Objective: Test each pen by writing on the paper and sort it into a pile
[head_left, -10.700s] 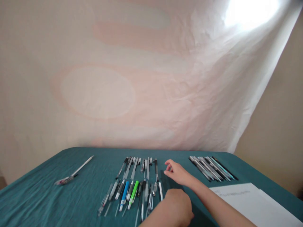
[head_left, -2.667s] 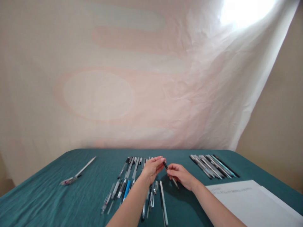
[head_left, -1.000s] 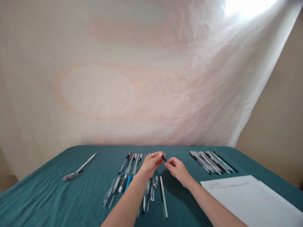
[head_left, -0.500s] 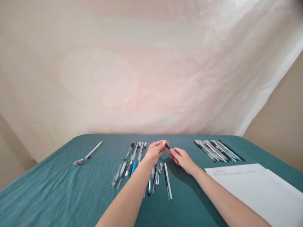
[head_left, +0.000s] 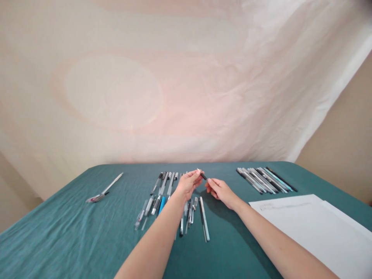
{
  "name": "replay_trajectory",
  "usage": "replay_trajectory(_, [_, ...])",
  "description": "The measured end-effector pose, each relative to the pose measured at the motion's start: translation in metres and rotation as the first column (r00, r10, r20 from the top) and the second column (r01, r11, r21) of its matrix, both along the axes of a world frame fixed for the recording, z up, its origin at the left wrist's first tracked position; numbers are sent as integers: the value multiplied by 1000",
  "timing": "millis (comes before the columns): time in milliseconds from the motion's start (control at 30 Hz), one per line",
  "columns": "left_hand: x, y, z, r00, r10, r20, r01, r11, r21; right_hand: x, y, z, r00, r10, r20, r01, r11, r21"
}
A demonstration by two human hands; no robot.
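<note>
Between my two hands, above the far middle of the table, is a dark pen (head_left: 204, 176). My left hand (head_left: 189, 185) pinches its upper-left end, where a pale tip shows. The fingertips of my right hand (head_left: 219, 190) close on its lower-right end. Below and left of my left hand lie several loose pens and pen parts (head_left: 157, 204), one of them bright blue (head_left: 162, 204). My left forearm hides some of these. A light-blue and black pair of pens (head_left: 204, 219) rests just below my right hand.
A neat row of pens (head_left: 266, 180) lies at the far right. White paper sheets (head_left: 308, 221) with faint scribbles are at the right front. Off to the left are a white pen (head_left: 113, 183) and a small clear item (head_left: 95, 198). Green cloth (head_left: 72, 240) covers the table.
The view has shifted slightly, so everything sits a little higher and further left. Both hands keep their hold on the pen, with barely any movement of their own.
</note>
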State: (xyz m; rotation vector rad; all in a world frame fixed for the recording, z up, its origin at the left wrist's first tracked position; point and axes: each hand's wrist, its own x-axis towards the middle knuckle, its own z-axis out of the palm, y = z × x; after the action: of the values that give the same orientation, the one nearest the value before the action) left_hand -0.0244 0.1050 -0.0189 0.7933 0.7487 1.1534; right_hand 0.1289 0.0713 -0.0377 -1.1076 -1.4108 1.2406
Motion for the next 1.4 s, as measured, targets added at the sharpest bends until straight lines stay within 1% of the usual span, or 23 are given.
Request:
replay_trajectory(167, [2,-3,3,998,56,-20,-56,998,-4,0,0,1,1000,-5,-23,4,1000,-23])
replay_trajectory(333, [6,-4,4,994,107,-27,-107,994,-6,-1,-2,3,999,-20,-40,19,1000,-18])
replay_trajectory(500, [7,-3,7,992,122,7,-122,992,16,-4,-4,8,992,-91,-86,94,995,31])
replay_trajectory(633, [5,-4,13,993,106,58,-107,994,21,-6,-6,15,990,-76,-118,78,997,13])
replay_trajectory(733, [5,-5,18,988,96,118,-97,995,4,-6,-9,28,990,-37,-137,35,999,-18])
replay_trajectory(800, [6,-6,23,980,97,172,-95,995,-21,-4,-12,41,986,-25,-164,22,1000,-21])
replay_trajectory(867, [8,-7,29,969,102,227,-92,994,-55,0,-17,58,977,-3,-211,1,1000,-8])
replay_trajectory(933, [11,-10,36,956,99,276,-78,993,-86,5,-24,74,966,59,-252,-57,998,18])
replay_trajectory(1033, [17,-16,48,943,60,326,-30,995,-97,10,-37,91,952,119,-282,-104,992,66])
replay_trajectory(1100, [21,-23,55,943,15,334,14,996,-84,11,-46,95,949,106,-296,-76,991,111])
replay_trajectory(1200, [29,-33,60,952,-67,298,83,996,-43,13,-56,91,967,32,-252,14,984,180])
replay_trajectory(1300, [42,-45,56,969,-136,207,136,991,16,27,-62,85,976,-61,-211,105,974,200])
replay_trajectory(1400, [60,-64,44,972,-229,50,224,971,84,62,-61,78,947,-203,-247,249,953,173])
